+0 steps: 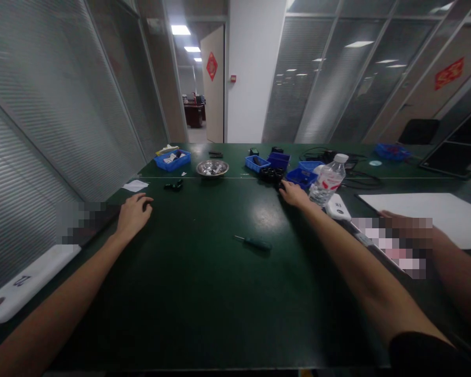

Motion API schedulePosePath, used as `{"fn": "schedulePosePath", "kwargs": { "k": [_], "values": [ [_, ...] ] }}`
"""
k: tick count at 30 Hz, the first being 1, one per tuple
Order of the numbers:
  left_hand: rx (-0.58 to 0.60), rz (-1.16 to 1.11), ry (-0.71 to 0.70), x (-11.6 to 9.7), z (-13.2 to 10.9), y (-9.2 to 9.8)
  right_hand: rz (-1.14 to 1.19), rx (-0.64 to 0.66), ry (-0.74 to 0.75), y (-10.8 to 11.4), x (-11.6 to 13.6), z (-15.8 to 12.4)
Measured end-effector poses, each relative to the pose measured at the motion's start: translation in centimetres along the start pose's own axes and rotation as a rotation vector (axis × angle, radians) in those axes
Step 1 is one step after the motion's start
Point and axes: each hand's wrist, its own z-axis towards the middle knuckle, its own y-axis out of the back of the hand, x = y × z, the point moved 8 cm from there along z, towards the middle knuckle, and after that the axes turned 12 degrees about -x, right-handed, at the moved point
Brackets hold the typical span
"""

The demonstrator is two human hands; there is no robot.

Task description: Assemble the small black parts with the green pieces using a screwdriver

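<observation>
My left hand [134,213] is over the left side of the green table [204,293], fingers loosely bent and apart, with nothing in it. Nearest to it are a white piece of paper [135,186] and a small dark part [174,185]. My right hand [293,194] reaches far forward, fingertips closed at the edge of a cluster of black round parts [271,174]; what they pinch is too dark to make out. A screwdriver [258,244] with a dark green handle lies on the table between my forearms.
A metal bowl [212,168] and a blue tray [173,161] hold small parts. More blue bins [301,178] stand beyond my right hand. A water bottle [335,175] and a white power bank [338,208] are beside my right forearm. Another person's hand [408,225] is at the right.
</observation>
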Motion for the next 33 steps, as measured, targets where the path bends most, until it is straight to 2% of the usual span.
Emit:
{"fn": "schedulePosePath", "kwargs": {
  "k": [5,7,9,11,13,15,18,19,20,22,24,26,31,33],
  "values": [
    [-0.034,-0.126,-0.041,-2.9,0.3,1.2,0.03,-0.013,-0.074,-1.3,-0.3,0.9],
    [-0.046,-0.248,-0.064,-5.4,0.2,2.4,0.071,0.002,-0.096,-1.3,0.0,1.0],
    [-0.027,-0.408,-0.087,-8.9,-0.1,3.7,0.131,0.051,-0.111,-1.3,0.6,0.9],
    [0.037,-0.561,-0.107,-13.0,-0.8,5.1,0.208,0.143,-0.11,-1.2,1.5,0.3],
    [0.153,-0.688,-0.134,-17.3,-1.8,6.1,0.298,0.237,-0.09,-0.9,2.8,-1.0],
    [0.257,-0.803,-0.146,-21.2,-2.8,7.0,0.376,0.276,-0.077,-0.1,4.6,-2.7],
    [0.39,-0.974,-0.088,-25.5,-3.8,7.4,0.511,0.28,-0.046,1.7,8.4,-6.3],
    [0.446,-1.058,-0.058,-26.7,-4.2,7.2,0.597,0.284,-0.036,2.4,10.1,-7.9],
    [0.481,-1.141,-0.014,-27.7,-4.4,7.1,0.797,0.288,-0.058,3.3,11.8,-9.6],
    [0.538,-1.287,0.052,-29.3,-4.9,6.9,1.112,0.304,-0.122,5.1,14.9,-13.0],
    [0.57,-1.386,0.075,-30.5,-5.5,7.2,1.286,0.353,-0.19,6.3,17.2,-16.3],
    [0.598,-1.443,0.07,-31.1,-6.2,7.9,1.411,0.368,-0.254,7.3,18.4,-18.7],
    [0.741,-1.51,0.107,-30.5,-7.8,9.5,1.621,0.487,-0.338,7.6,19.5,-21.4],
    [0.743,-1.521,0.142,-29.7,-7.9,9.7,1.64,0.509,-0.344,7.4,19.7,-21.7]
  ]
}}
